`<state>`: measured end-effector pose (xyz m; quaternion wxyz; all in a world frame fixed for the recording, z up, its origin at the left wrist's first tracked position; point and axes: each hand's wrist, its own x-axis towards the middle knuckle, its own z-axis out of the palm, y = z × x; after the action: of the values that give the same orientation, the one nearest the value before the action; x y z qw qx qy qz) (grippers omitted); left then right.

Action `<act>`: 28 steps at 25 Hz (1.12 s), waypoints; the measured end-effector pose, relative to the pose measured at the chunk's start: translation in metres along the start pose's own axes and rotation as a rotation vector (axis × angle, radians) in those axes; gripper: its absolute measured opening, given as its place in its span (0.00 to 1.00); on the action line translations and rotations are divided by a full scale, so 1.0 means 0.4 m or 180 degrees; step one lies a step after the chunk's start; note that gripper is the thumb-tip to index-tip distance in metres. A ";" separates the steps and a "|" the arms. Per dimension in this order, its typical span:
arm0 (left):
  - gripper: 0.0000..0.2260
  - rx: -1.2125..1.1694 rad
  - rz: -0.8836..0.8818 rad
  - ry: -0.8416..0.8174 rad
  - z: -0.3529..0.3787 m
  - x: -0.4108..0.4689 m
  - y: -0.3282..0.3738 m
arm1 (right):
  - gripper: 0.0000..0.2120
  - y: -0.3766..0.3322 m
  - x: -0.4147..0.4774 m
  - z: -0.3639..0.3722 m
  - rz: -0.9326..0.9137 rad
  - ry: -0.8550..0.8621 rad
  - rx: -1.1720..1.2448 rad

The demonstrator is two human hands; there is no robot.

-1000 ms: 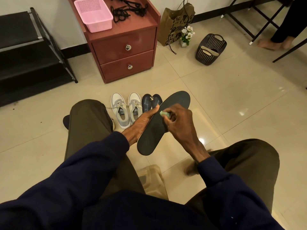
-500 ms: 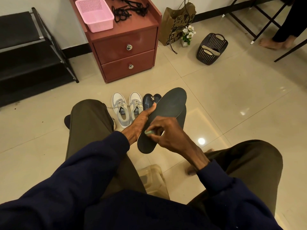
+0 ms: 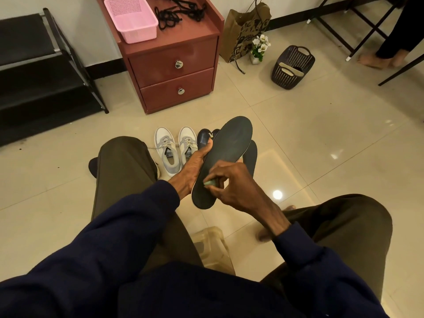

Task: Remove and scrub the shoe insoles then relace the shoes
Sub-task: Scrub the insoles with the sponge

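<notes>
Head: right hand (image 3: 236,182) pinches scrubber (image 3: 210,183) against insole (image 3: 231,143).

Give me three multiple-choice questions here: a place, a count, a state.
1. Where is the pink plastic basket? A) floor B) red-brown drawer cabinet C) black rack
2. How many round metal knobs on that cabinet? A) one B) two C) four
3. The dark flat insole is: A) on the floor B) inside a sneaker C) in the left hand
Answers: B, it sits on the cabinet top; B, one knob per drawer; C, the left hand grips its edge while the right hand presses a small green scrubber on it.
</notes>
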<state>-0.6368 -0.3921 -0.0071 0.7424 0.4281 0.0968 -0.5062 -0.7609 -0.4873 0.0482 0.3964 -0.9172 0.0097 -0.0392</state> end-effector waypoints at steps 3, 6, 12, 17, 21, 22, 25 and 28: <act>0.18 -0.0017 -0.0116 -0.0154 -0.007 -0.001 -0.002 | 0.07 0.021 0.013 -0.021 0.0124 0.0108 -0.0009; 0.18 -0.0023 -0.0248 -0.0269 0.014 -0.013 -0.010 | 0.05 0.087 0.027 -0.055 0.0505 0.1040 -0.0655; 0.18 0.0165 -0.0159 -0.0273 0.018 -0.015 -0.013 | 0.06 0.043 0.006 -0.034 0.0308 0.0042 -0.0116; 0.19 0.0156 -0.0252 -0.0236 0.022 -0.017 -0.013 | 0.03 0.090 0.029 -0.062 0.0707 0.1000 -0.0603; 0.18 0.0342 -0.0233 -0.0255 0.021 -0.018 -0.022 | 0.03 0.089 0.025 -0.062 0.0932 0.1103 -0.0592; 0.18 0.0382 -0.0182 -0.0253 0.020 -0.022 -0.021 | 0.04 0.069 0.023 -0.047 0.0811 0.0793 -0.0386; 0.18 0.0424 -0.0123 -0.0248 0.008 -0.021 -0.021 | 0.04 0.025 0.018 -0.019 0.0459 -0.0038 0.0022; 0.19 0.0328 -0.0237 -0.0274 0.010 -0.015 -0.020 | 0.05 0.059 0.041 -0.037 0.0609 0.0648 -0.0565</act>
<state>-0.6476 -0.3919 -0.0055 0.7034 0.4398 0.0545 -0.5558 -0.7454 -0.5150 0.0421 0.3127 -0.9348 0.1405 -0.0930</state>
